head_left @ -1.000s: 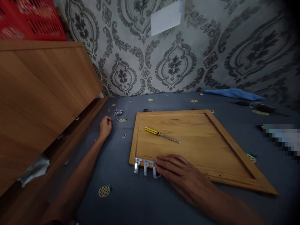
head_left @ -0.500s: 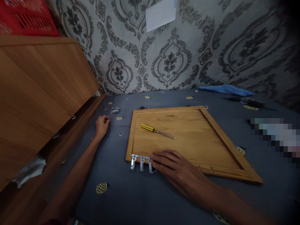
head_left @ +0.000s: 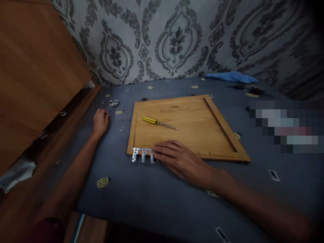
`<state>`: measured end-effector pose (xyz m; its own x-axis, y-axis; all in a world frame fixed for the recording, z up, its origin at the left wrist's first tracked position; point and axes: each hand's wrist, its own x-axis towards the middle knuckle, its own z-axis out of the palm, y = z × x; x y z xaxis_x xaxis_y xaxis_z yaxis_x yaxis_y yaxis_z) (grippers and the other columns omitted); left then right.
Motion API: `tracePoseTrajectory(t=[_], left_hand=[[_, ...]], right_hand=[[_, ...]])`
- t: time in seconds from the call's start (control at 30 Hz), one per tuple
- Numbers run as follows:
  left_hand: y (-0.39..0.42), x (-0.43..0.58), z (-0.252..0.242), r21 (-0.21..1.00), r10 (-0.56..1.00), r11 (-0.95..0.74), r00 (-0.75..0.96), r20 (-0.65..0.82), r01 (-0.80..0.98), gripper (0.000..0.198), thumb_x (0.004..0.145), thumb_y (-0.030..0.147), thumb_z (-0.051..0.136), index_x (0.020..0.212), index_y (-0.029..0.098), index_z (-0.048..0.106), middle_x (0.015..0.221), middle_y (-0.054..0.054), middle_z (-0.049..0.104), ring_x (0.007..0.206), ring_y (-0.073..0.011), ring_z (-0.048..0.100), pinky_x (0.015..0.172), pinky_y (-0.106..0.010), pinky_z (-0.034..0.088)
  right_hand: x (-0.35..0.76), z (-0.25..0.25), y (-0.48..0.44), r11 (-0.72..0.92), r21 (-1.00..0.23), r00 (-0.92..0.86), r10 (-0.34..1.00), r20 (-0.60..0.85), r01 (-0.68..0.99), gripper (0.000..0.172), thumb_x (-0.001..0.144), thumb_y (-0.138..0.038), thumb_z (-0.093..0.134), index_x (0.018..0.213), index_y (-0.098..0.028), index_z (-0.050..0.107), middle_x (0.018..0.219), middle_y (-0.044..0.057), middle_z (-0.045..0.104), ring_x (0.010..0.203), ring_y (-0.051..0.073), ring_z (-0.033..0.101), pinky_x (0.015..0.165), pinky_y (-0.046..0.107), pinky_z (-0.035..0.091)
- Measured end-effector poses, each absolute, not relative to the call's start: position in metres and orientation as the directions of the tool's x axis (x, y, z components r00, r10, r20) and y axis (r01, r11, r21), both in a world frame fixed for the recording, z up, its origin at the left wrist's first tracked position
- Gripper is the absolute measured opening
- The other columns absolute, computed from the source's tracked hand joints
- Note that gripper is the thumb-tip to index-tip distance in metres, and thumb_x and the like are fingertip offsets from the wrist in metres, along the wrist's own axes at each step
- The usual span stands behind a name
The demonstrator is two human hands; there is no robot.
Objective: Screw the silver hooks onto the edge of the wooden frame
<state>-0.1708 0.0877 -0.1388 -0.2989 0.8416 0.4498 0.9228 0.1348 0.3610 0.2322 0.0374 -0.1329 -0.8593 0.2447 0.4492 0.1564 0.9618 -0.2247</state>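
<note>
A framed wooden panel (head_left: pixel 182 111) lies flat on the dark blue patterned sheet. Along its near left edge sits a silvery metal hook rail (head_left: pixel 143 152) with several hooks hanging over the edge. My right hand (head_left: pixel 179 160) is closed over the right end of this rail, hiding the rest of it. On the panel rests a yellow and black screwdriver (head_left: pixel 152 120), its shaft pointing right, untouched. My left hand (head_left: pixel 100 122) is down on the sheet left of the panel, fingers curled in; whatever they hold is hidden. Just beyond it lies a small pile of shiny metal pieces (head_left: pixel 114 103).
A wooden cabinet (head_left: pixel 37 67) stands along the left, with crumpled pale plastic (head_left: pixel 19 173) at its lower ledge. A patterned curtain or wall covering (head_left: pixel 141 40) rises behind. Blue cloth (head_left: pixel 231 77) and a dark object (head_left: pixel 254 89) lie at the back right. A blurred-out item (head_left: pixel 286 126) is at right.
The view has tilted downward, so everything sits higher in the picture. My left fingers have curled in more beside the metal pieces. My right hand stays on the rail.
</note>
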Motion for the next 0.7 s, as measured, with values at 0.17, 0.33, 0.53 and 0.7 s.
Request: tracePoseTrajectory(t=[0.17,0.33,0.53,0.7], left_hand=[[0.077,-0.159,-0.129,0.324,0.875,0.091,-0.23,0.426,0.942,0.035,0.096,0.037,0.064,0.124,0.016,0.061,0.126,-0.011,0.064,0.111,-0.0248,0.065,0.094,-0.048,0.057],[0.064,-0.134,-0.11,0.32,0.934,-0.069,-0.052,0.353,0.945,0.029,0.097,0.038,0.063,0.115,0.015,0.064,0.114,-0.008,0.067,0.1,-0.0212,0.067,0.088,-0.043,0.058],[0.045,-0.076,-0.084,0.398,0.935,-0.344,0.274,0.223,0.851,0.021,0.098,0.035,0.054,0.095,0.018,0.065,0.093,-0.004,0.065,0.085,-0.0174,0.061,0.075,-0.031,0.051],[0.031,-0.03,-0.073,0.463,0.864,-0.489,0.484,0.139,0.74,0.021,0.1,0.033,0.049,0.09,0.019,0.061,0.088,-0.002,0.062,0.081,-0.0165,0.058,0.075,-0.028,0.047]], right_hand=[[0.232,-0.134,0.037,0.959,-0.245,-0.851,0.244,0.465,0.142,0.033,0.105,-0.017,0.043,0.13,-0.016,0.064,0.13,0.009,0.07,0.121,0.023,0.063,0.102,0.044,0.051],[0.233,-0.134,0.038,0.962,-0.236,-0.872,0.23,0.433,0.137,0.036,0.103,-0.015,0.045,0.134,-0.019,0.062,0.133,0.008,0.069,0.125,0.024,0.061,0.104,0.047,0.049],[0.234,-0.132,0.037,0.964,-0.222,-0.868,0.233,0.439,0.147,0.034,0.101,-0.013,0.048,0.132,-0.016,0.062,0.134,0.009,0.068,0.124,0.024,0.061,0.104,0.045,0.048],[0.233,-0.13,0.036,0.957,-0.24,-0.877,0.25,0.411,0.161,0.037,0.099,-0.011,0.049,0.133,-0.019,0.062,0.133,0.01,0.069,0.122,0.024,0.061,0.102,0.045,0.048]])
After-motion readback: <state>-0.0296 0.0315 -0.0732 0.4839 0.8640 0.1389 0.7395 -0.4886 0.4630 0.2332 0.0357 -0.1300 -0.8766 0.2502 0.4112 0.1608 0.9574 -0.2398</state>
